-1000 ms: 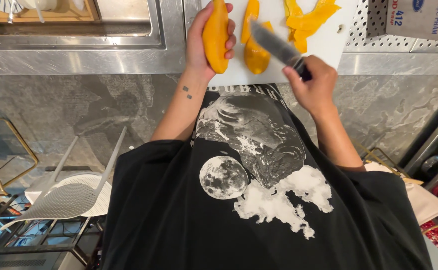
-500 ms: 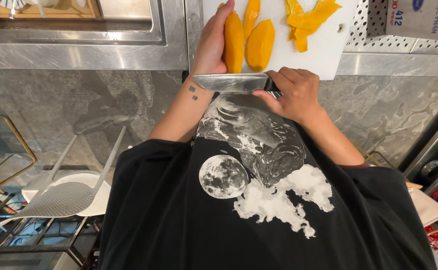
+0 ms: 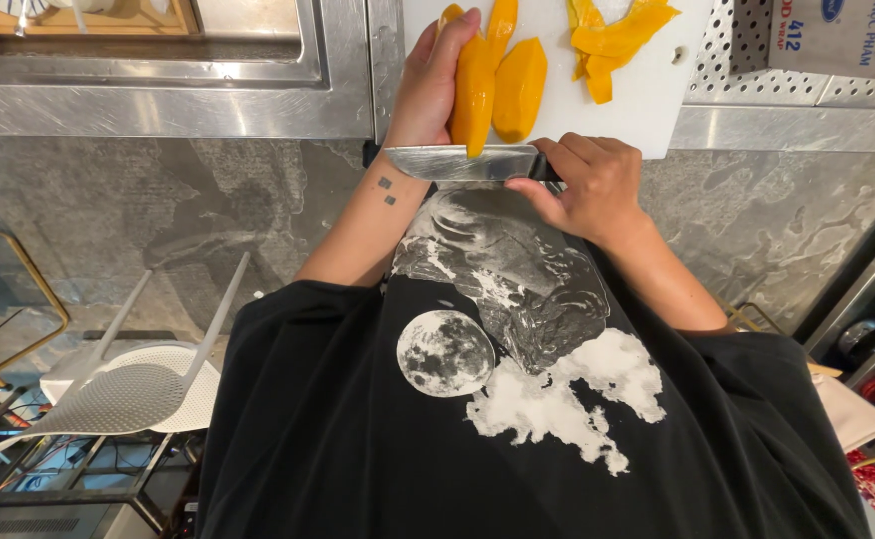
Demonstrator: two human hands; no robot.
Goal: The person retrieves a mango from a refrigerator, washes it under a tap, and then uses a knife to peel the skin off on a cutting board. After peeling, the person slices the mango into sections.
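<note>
— So, what are the hands doing right now?

— Well, the left hand [image 3: 436,85] is wrapping its fingers around a peeled mango piece [image 3: 473,92], pressing it down on the white cutting board [image 3: 647,105]. The right hand [image 3: 587,185] is clenching the handle of a knife [image 3: 462,163], and the broad blade is lying flat and crosswise at the near edge of the board, touching the lower tip of that mango piece.

— Is anything else sitting on the board?

— Yes, a second mango half [image 3: 519,88] is lying just beside the held one, touching it on the right. A thin slice [image 3: 502,25] is poking up behind them, and a loose heap of yellow peelings [image 3: 612,40] is resting farther right, apart from the halves.

— What is holding the board?

— It is lying on a steel counter [image 3: 158,105]. To the left, a sink basin [image 3: 258,30] is sunk into the counter, and a wooden tray [image 3: 88,18] is sitting in it; something pale is lying on the tray, but I cannot tell what. On the right, a cardboard box [image 3: 837,40] is standing on a perforated metal shelf [image 3: 747,60], and I cannot see inside it.

— And below?

— A white mesh chair [image 3: 123,394] is standing on the floor at the left.
</note>
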